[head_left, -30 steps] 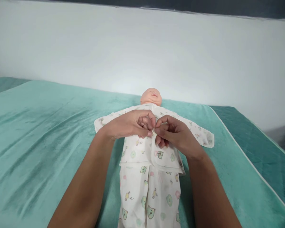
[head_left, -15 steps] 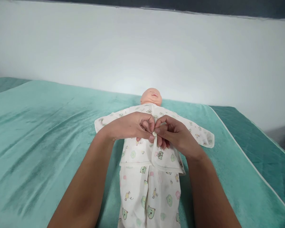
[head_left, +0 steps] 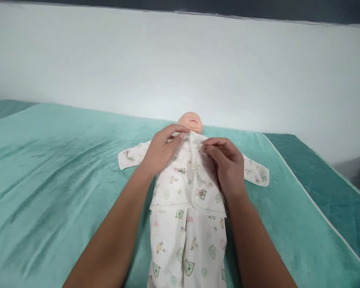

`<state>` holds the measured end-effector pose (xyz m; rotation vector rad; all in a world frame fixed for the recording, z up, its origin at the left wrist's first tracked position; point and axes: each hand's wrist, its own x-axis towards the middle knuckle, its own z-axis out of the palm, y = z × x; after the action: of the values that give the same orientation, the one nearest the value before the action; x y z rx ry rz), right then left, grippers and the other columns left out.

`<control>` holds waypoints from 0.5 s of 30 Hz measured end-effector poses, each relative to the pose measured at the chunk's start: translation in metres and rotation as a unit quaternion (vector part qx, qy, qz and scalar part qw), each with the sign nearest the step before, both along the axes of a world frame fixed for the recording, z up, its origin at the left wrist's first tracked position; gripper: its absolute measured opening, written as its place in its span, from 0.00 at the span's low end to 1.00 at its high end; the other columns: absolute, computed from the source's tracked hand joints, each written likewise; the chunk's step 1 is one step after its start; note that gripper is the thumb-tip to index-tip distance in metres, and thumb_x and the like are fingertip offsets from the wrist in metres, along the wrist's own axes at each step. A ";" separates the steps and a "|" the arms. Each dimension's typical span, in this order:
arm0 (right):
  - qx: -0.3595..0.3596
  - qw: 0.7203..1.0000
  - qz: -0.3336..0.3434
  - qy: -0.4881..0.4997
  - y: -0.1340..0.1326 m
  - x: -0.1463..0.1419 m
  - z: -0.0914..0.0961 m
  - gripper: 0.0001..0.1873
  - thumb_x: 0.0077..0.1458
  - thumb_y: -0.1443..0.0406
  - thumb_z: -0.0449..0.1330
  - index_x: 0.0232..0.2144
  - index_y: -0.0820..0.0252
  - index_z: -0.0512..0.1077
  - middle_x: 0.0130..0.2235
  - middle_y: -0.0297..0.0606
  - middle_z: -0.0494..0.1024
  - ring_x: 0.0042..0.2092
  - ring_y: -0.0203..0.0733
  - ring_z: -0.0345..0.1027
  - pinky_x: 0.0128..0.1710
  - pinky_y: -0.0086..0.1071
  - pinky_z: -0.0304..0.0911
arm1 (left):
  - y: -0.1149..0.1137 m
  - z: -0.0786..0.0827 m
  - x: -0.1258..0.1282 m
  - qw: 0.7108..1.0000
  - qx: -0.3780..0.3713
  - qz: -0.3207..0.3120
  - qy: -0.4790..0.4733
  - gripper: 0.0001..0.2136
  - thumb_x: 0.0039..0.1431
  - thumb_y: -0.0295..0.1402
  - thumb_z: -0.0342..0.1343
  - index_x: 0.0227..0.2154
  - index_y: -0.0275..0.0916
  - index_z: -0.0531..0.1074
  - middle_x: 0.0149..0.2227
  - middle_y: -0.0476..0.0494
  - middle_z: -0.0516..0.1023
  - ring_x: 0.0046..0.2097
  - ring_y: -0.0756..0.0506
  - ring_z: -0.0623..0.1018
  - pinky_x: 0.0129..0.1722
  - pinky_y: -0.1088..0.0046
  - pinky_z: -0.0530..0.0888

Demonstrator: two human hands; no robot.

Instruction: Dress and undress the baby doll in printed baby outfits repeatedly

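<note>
A baby doll lies on its back, dressed in a white printed shirt and matching trousers. My left hand is over the upper chest, its thumb and fingers apart near the collar. Across the front opening, my right hand hovers with loosely bent fingers, thumb tip and fingertips close together beside the upper button. Nothing shows between them. A lower button sits at mid chest, where the front edges overlap. Both sleeves spread outwards, partly behind my hands.
A light green blanket with soft creases lies under the doll. Darker green quilted bedding shows at the right. Behind the bed stands a white wall, with a dark band along its top.
Both hands have let go of the mid-chest button and moved up towards the collar. My left hand's fingers have spread. The buttons on the shirt front are now uncovered.
</note>
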<state>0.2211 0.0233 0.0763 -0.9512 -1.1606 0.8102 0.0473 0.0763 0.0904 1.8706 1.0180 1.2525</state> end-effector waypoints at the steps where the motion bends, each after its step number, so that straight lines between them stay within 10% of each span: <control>1: 0.002 0.999 -0.024 -0.033 0.000 -0.001 -0.001 0.02 0.57 0.65 0.62 0.35 0.54 0.75 0.42 0.35 0.78 0.44 0.39 0.71 0.46 0.35 0.68 | 0.001 -0.002 0.001 1.000 0.016 -0.008 0.018 0.13 0.66 0.34 0.49 0.46 0.44 0.77 0.52 0.46 0.79 0.54 0.44 0.75 0.57 0.63 0.71; 15: -0.013 0.954 0.026 -0.298 0.011 0.003 -0.008 0.23 0.66 0.50 0.52 0.59 0.46 0.70 0.65 0.35 0.68 0.68 0.49 0.54 0.69 0.50 0.48 | 0.004 -0.009 0.005 0.993 0.030 -0.032 0.106 0.18 0.69 0.35 0.44 0.56 0.44 0.73 0.59 0.47 0.75 0.62 0.43 0.71 0.64 0.62 0.65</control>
<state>0.2243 0.0340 0.0682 -1.2371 -1.7027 0.5909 0.0521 0.0799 0.0818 2.1006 1.0307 1.0744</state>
